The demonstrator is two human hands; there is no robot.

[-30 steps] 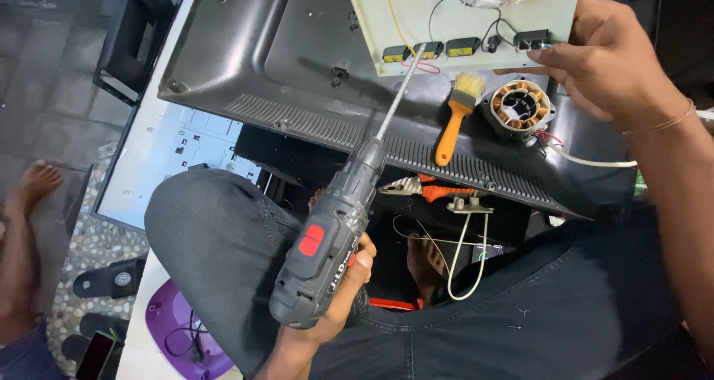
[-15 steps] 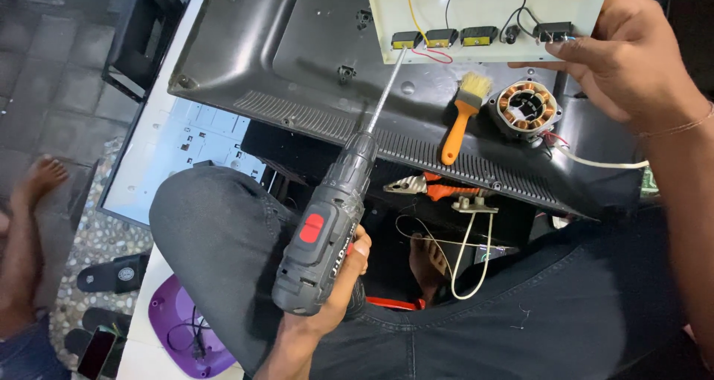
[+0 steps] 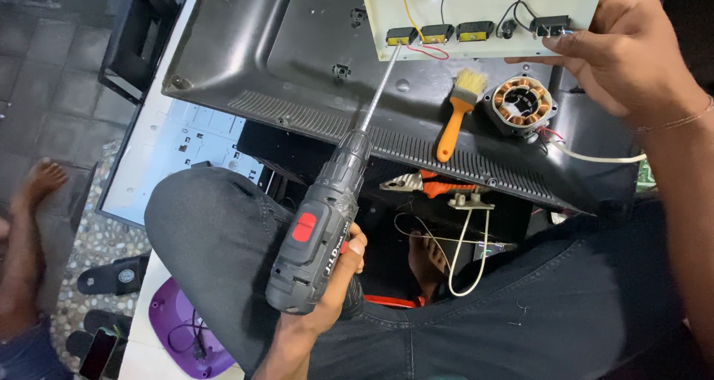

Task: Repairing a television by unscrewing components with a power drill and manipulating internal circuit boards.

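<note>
Driver bit set against the pale panel's lower edge

Across the top of the frame lies the big dark plastic back cover, and on its upper right you steady the pale panel with your right hand, fingers wrapped over its right edge. Your left hand, low and centre, is closed tight round the grip of the cordless drill, whose long bit runs up to the yellow terminal block at the panel's lower left. I judge you should keep the bit square to the screw and press lightly before triggering. The only container is the purple bowl at lower left, holding a tangle of dark cable. On the cover rest the copper-wound stator and, just left of it, the orange-handled brush.
</note>
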